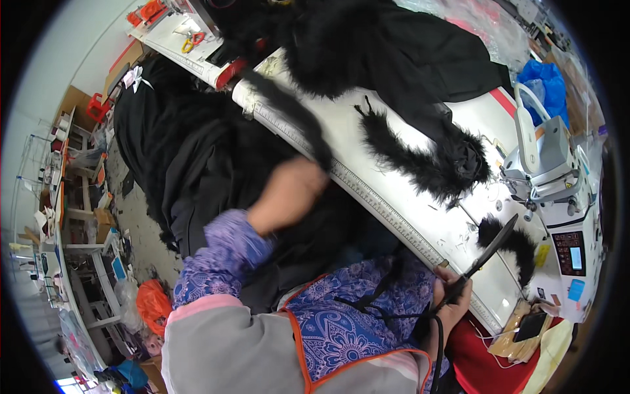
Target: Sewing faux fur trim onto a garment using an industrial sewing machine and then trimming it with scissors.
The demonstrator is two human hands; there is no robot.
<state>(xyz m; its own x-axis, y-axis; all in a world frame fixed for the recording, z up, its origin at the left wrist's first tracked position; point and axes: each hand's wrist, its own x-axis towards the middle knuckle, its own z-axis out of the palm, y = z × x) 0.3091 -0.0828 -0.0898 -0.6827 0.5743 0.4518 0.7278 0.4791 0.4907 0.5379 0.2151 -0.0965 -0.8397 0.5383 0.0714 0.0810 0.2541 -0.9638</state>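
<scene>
My left hand point(289, 194) is closed at the end of a black fur strip point(295, 115), over the table's ruler edge; hand and strip are smeared by motion. At the front edge, my right hand point(453, 295) is wrapped round what look like dark shears point(495, 246), their long pointed blades aimed away to the right. A black cord point(400, 316) hangs by that hand across my patterned apron point(344, 338). On the white table a black garment point(420, 59) lies with a fur-trimmed end point(462, 164). Black fabric point(203, 171) drapes off the table at the left.
A sewing machine point(548, 161) with a control panel point(569, 253) stands at the right. A short fur piece point(518, 246) lies before it. Yellow-and-red-handled scissors point(191, 41) rest at the far left. A blue bag point(545, 88) sits behind the machine, and shelves point(79, 217) line the left.
</scene>
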